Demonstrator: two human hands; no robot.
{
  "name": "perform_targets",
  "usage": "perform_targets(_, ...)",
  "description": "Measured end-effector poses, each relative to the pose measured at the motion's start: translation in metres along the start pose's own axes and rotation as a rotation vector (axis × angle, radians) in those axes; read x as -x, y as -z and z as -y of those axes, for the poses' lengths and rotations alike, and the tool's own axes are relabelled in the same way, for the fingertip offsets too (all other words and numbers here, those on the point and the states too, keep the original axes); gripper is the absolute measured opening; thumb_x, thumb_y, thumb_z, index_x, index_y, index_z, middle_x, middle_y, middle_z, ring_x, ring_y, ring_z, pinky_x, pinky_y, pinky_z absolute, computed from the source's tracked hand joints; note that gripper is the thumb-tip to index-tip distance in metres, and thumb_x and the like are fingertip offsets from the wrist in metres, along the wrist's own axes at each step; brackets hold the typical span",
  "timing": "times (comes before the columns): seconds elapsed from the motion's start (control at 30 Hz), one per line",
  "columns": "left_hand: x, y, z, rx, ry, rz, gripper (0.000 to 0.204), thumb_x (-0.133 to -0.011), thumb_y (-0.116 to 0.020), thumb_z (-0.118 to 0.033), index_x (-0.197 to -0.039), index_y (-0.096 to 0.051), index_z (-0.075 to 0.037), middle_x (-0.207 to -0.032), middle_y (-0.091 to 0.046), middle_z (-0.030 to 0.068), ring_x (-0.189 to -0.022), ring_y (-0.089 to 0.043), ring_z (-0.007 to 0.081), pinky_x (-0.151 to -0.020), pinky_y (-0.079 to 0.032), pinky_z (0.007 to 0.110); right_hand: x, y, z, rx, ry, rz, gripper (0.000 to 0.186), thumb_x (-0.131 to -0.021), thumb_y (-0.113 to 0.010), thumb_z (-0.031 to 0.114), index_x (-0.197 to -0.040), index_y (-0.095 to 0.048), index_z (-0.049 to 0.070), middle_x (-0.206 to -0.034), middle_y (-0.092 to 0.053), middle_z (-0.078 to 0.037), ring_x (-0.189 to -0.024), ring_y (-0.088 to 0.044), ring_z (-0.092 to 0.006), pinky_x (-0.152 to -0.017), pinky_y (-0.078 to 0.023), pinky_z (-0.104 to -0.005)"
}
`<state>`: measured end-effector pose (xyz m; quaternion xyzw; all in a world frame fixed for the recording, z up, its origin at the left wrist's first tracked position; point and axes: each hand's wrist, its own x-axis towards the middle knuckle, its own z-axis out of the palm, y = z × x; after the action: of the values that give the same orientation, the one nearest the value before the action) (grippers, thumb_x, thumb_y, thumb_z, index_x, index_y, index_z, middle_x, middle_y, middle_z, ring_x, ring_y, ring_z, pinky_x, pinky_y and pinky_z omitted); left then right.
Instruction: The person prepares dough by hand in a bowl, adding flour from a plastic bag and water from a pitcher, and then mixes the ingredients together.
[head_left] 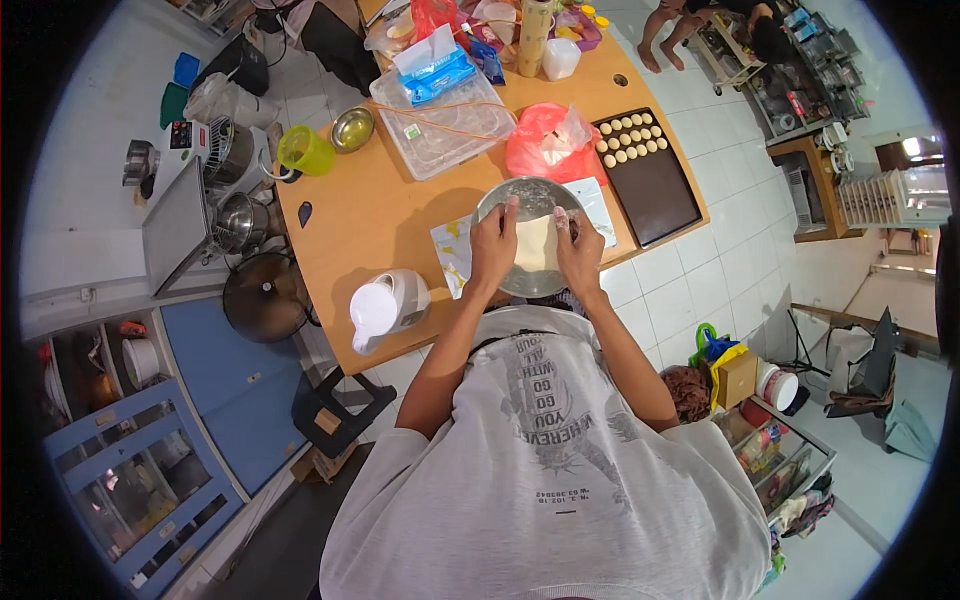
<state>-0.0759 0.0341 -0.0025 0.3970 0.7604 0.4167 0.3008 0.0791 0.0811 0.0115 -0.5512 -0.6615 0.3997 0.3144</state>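
A round metal bowl (540, 192) is at the table's near edge, in front of my body. Its inside wall is smeared with white residue. A pale, smooth piece of dough (536, 246) spans the gap between my hands, over or in the bowl. My left hand (494, 243) grips the dough's left side, thumb on top and pointing away from me. On the opposite side my right hand (579, 248) has hold of it, with whitish residue on thumb and fingers. The undersides of both hands are hidden.
A dark baking tray (655, 205) with several dough balls lies at the right. Beyond the bowl are a red plastic bag (550, 150) and a lidded clear box (440, 130). A white pitcher (385, 310) stands near left, a yellow-green jug (306, 151) farther left.
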Motion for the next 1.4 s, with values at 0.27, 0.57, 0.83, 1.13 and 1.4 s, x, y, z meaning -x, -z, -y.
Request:
perform_targets(0.27, -0.006, 0.013, 0.033, -0.385, -0.027, 0.188, 0.053, -0.103, -0.059, -0.041, -0.119, -0.06, 0.009, -0.107, -0.068, 0.036, -0.103, -0.066, 0.0537, -0.09, -0.054, 0.056, -0.007, 0.003, -0.047, 0.431, 0.4, 0.292, 0.047, -0.094, -0.068, 0.016, -0.128, -0.052, -0.011, -0.113, -0.06, -0.039, -0.096, -0.064, -0.0552, -0.087, -0.055, -0.0562)
perform_targets(0.57, 0.011, 0.007, 0.036, -0.271, -0.235, 0.424, 0.038, -0.097, -0.068, -0.019, -0.128, -0.064, 0.002, -0.119, -0.068, 0.0312, -0.112, -0.066, 0.0454, -0.093, -0.054, 0.051, -0.003, -0.024, -0.075, 0.418, 0.433, 0.52, 0.04, -0.085, -0.065, 0.004, -0.122, -0.058, -0.009, -0.109, -0.064, -0.034, -0.102, -0.065, -0.051, -0.094, -0.054, -0.0546)
perform_targets(0.83, 0.034, 0.022, 0.035, 0.198, -0.179, 0.269, 0.032, -0.104, -0.063, -0.02, -0.125, -0.066, 0.003, -0.117, -0.071, 0.0235, -0.106, -0.072, 0.0332, -0.089, -0.059, 0.04, 0.005, -0.002, -0.043, 0.226, 0.462, 0.553, 0.039, -0.089, -0.065, 0.007, -0.127, -0.06, -0.004, -0.116, -0.066, -0.029, -0.108, -0.064, -0.0484, -0.095, -0.052, -0.0532)
perform_targets(1.13, 0.062, 0.01, 0.028, 0.376, 0.049, 0.027, 0.03, -0.107, -0.06, -0.021, -0.123, -0.067, 0.003, -0.115, -0.073, 0.0177, -0.105, -0.073, 0.0234, -0.086, -0.061, 0.036, -0.023, 0.01, -0.024, 0.221, 0.466, 0.711, 0.038, -0.098, -0.07, 0.019, -0.129, -0.064, -0.003, -0.118, -0.071, -0.023, -0.104, -0.068, -0.0388, -0.092, -0.054, -0.0465)
perform_targets(1.4, 0.056, -0.038, 0.001, 0.487, 0.167, -0.111, 0.029, -0.108, -0.059, -0.02, -0.125, -0.066, 0.003, -0.113, -0.074, 0.0135, -0.104, -0.072, 0.018, -0.086, -0.058, 0.031, -0.114, 0.04, -0.062, -0.224, 0.22, 0.529, 0.014, -0.097, -0.07, 0.012, -0.106, -0.071, 0.003, -0.089, -0.072, -0.009, -0.078, -0.069, -0.0172, -0.075, -0.054, -0.0314)
